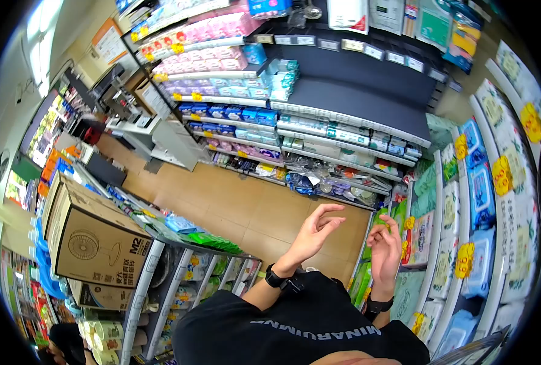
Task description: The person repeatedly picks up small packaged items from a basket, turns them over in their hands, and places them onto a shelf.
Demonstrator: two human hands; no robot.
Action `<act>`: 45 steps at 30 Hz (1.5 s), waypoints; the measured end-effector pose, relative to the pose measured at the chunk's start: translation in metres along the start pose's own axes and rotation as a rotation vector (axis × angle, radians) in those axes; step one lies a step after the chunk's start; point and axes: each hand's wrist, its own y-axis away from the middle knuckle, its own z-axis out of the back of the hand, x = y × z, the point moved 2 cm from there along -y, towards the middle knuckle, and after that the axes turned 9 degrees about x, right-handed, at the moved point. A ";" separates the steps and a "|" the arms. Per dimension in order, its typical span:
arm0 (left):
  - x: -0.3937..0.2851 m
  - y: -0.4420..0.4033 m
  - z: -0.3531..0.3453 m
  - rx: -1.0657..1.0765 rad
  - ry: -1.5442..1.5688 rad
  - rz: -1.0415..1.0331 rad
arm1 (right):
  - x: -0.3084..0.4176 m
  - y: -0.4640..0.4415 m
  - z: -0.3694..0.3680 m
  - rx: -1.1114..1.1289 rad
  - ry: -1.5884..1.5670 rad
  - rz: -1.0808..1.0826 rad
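My left hand is raised in front of my chest above the tiled floor, its thumb and fingers apart with nothing in them. My right hand is held up beside it, its fingers loosely bent and spread, also holding nothing. The two hands do not touch each other. A dark band with a device circles my left wrist, and another dark band is on the right one. Nearest to my right hand is the right-hand shelf, with green packs and a pink-white pack.
Ahead stands a shelf unit with tissue packs and hanging goods. Wipe packs line the right shelves. At left, a fan box sits on a low shelf. A counter stands farther back. Another person is at bottom left.
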 end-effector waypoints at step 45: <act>0.041 0.303 -0.294 1.256 0.029 0.372 | 0.004 0.586 -0.083 -1.146 0.310 0.792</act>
